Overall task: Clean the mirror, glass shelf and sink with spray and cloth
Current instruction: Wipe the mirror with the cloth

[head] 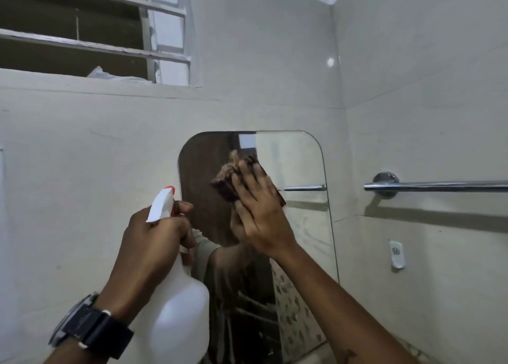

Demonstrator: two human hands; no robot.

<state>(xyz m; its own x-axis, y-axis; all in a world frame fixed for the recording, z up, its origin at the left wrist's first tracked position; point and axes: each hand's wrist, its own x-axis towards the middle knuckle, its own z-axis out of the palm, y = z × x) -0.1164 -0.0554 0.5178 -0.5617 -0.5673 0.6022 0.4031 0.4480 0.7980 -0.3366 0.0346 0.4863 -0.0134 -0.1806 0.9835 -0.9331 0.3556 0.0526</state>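
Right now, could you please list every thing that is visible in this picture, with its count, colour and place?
mirror: one, frameless, on the wall, centre
cloth: one, brown, pressed on the mirror's upper part
spray bottle: one, white with red nozzle tip, left of the mirror
towel bar: one, chrome, right wall
wall hook: one, white, below the bar
window: one, white bars, upper left
watch: one, black, left wrist
left hand: holds the bottle
right hand: flat on the cloth

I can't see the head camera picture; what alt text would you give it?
A person's right hand presses a brown cloth flat against a wall mirror, while the left hand holds a white spray bottle beside it. A chrome towel bar runs along the tiled wall at right.
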